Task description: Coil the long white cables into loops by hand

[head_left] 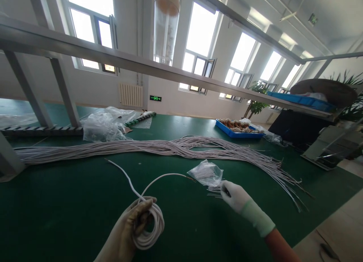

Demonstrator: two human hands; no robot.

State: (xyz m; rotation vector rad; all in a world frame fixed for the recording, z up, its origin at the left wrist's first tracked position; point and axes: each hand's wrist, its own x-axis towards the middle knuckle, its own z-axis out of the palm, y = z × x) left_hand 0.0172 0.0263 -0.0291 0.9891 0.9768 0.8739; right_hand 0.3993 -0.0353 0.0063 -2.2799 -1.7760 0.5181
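Observation:
My left hand (136, 220), in a stained glove, is wrapped round a coil of white cable (155, 231). Two loose ends of the cable rise from the coil, one toward the upper left and one curving right, its tip bare and thin. My right hand (234, 196), in a white glove with a pale green cuff, is at a small pile of thin white strips (214, 189) on the table. Its fingers are pinched together, and what lies between them is hidden. Just beyond, a clear plastic bag (206, 172) holds more pale strips.
A long bundle of white cables (147, 146) crosses the green table (70, 201). Behind it are crumpled plastic bags (103, 124) and a blue tray (241, 134) filled with brownish pieces. A metal shelf beam (127, 63) spans above; a grey machine (330, 144) stands at right.

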